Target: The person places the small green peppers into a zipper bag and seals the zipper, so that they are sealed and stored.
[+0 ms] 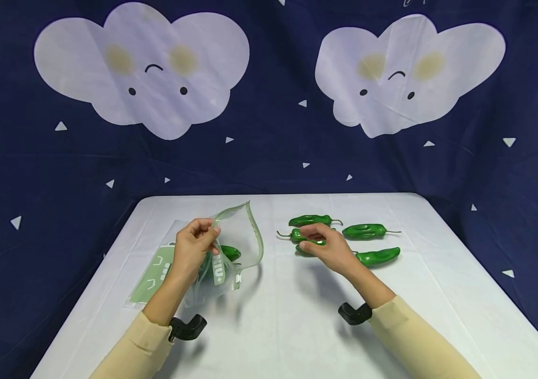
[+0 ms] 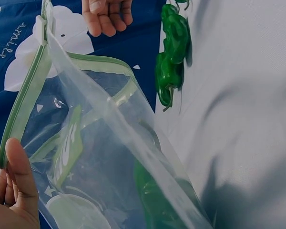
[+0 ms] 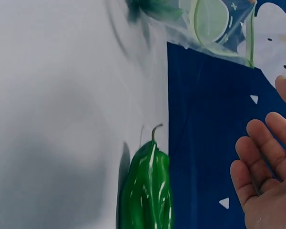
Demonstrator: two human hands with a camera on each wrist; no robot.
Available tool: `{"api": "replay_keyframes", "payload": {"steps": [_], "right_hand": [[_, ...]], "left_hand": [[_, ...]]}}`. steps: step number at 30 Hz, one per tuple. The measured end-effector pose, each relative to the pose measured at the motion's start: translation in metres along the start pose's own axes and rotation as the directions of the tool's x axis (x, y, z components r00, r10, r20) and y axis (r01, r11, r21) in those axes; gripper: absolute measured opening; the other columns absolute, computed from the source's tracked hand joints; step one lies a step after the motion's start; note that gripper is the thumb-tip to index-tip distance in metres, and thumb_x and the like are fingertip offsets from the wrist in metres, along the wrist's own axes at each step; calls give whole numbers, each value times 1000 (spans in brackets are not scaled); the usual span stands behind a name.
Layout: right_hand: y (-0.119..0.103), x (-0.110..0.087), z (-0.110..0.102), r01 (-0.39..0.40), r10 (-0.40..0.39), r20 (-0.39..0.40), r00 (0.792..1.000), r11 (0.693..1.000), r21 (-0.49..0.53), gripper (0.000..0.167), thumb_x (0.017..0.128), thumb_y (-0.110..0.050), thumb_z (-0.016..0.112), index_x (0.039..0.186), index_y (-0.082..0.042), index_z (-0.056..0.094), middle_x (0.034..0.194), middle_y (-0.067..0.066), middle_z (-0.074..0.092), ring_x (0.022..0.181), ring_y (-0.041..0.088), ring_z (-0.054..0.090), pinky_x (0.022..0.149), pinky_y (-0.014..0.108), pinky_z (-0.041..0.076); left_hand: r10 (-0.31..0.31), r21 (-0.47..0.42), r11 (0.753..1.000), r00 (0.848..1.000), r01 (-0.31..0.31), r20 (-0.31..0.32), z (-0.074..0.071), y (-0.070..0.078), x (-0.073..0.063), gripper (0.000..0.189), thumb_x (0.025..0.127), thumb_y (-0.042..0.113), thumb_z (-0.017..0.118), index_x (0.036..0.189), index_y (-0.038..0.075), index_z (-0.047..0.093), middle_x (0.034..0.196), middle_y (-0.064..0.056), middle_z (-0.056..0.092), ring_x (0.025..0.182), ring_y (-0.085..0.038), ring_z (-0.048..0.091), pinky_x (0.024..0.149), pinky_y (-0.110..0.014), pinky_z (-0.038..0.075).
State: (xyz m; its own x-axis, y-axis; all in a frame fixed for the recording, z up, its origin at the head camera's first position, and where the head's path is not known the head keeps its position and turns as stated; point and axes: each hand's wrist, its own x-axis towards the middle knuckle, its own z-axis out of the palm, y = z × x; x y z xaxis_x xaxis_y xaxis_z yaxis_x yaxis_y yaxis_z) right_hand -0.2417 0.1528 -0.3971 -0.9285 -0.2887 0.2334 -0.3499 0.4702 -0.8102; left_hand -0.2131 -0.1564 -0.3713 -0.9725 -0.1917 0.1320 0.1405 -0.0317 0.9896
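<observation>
My left hand (image 1: pixel 193 247) pinches the green-edged rim of a clear zip bag (image 1: pixel 260 250), whose mouth gapes toward the right. Inside the bag lies a green pepper (image 1: pixel 231 253), seen blurred through the plastic in the left wrist view. My right hand (image 1: pixel 327 247) hovers over a group of green peppers, fingers loosely bent and apart from the thumb, with nothing between them. Partly behind that hand are one pepper (image 1: pixel 296 235) and another lower one (image 1: pixel 303 249). In the right wrist view a glossy pepper (image 3: pixel 150 191) lies on the table, away from the fingers.
More peppers lie around the right hand: one at the back (image 1: pixel 308 220), one to the right (image 1: pixel 364 231) and one nearer (image 1: pixel 378 257). A flat bag with green print (image 1: pixel 150 281) rests on the white table (image 1: pixel 278 326) at left. Behind hangs a dark blue cloud-patterned cloth (image 1: pixel 278 173).
</observation>
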Motion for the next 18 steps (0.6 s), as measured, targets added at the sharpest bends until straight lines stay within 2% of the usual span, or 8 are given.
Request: {"api": "replay_keyframes", "payload": {"steps": [3,11,18], "right_hand": [[4,-2,-6,-7,7,2,1000,1000,4,37,85,-29,71,117,-14,62,115,9,65,108,28,61,94,51,51],[17,-7,-21,-51,51,-8,999,998,-44,37,85,-34,70,118,-18,61,118,6,65,112,32,59,94,48,52],[32,-12,-33,-62,58,-41,997,992,-108,41,86,-31,68,120,-10,60,119,11,64,116,30,54,102,50,46]], "left_hand": [[-3,-1,1000,1000,3,1,0,0,0,24,87,-1,63,108,-10,56,76,5,53,51,-4,49,42,-15,50],[0,2,1000,1000,0,-3,-1,-2,1,23,86,-1,62,107,-8,57,76,4,53,51,-5,49,42,-15,50],[6,5,1000,1000,-6,-4,-2,-4,2,20,86,-1,63,106,-6,58,76,4,54,51,-5,50,42,-16,50]]}}
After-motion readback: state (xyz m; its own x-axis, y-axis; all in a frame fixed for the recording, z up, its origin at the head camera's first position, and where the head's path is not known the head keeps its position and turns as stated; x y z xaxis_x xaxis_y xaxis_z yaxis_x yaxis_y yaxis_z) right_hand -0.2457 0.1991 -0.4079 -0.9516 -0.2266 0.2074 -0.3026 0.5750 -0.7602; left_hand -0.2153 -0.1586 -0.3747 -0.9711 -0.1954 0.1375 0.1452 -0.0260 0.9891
